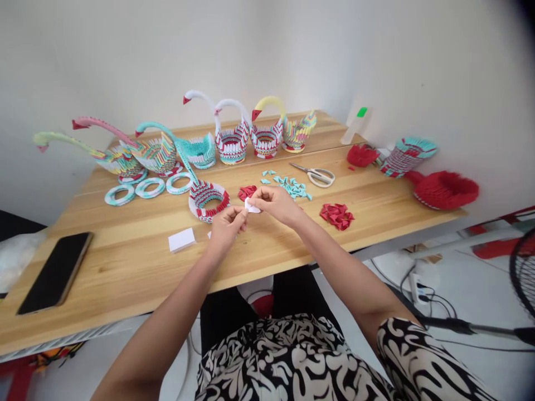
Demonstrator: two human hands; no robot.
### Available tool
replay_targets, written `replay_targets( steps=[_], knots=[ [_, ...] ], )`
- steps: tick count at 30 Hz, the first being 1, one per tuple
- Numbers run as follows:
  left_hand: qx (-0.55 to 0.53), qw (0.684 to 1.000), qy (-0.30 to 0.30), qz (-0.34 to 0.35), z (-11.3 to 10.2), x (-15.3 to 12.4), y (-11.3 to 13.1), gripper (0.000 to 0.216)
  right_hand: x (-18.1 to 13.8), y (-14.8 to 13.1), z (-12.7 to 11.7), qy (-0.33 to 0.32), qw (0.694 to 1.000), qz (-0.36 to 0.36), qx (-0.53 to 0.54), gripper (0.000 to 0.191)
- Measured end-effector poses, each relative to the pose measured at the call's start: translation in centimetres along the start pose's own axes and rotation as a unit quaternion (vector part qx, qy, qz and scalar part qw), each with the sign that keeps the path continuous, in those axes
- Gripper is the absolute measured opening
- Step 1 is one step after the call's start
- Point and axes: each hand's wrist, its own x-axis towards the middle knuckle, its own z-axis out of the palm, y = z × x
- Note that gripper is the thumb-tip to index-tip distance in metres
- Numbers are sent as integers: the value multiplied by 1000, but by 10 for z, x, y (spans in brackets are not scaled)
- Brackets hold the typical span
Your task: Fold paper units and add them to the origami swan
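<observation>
A small folded piece of white paper point(252, 206) is pinched between both hands above the table. My left hand point(228, 224) grips its lower left side, fingers closed. From the upper right, my right hand point(273, 203) holds it between thumb and fingers. Just behind the hands lies a small heap of red folded paper pieces point(247, 192), partly covered. A stack of white paper slips point(181, 240) sits left of my left hand, and another white bit is mostly hidden under that hand. An unfinished-looking ring-shaped paper basket point(209, 201) in red, white and turquoise stands behind my left hand.
Turquoise folded pieces point(295, 187), scissors point(314, 175) and a red pile point(336, 216) lie to the right. Three paper rings point(150, 188) and several swan-shaped baskets point(232, 142) stand behind. A phone point(56, 272) rests at left, a red paper basket point(445, 190) at the right edge.
</observation>
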Motion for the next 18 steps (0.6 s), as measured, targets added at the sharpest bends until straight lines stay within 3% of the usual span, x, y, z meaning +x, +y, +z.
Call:
replay_targets(
  steps=[10, 18],
  knots=[
    [22, 999, -30, -30, -3, 1, 5, 30, 9, 9, -9, -56, 997, -22, -51, 23],
    [36, 999, 9, -15, -1, 0, 3, 21, 9, 7, -2, -71, 995, 28, 69, 29]
  ],
)
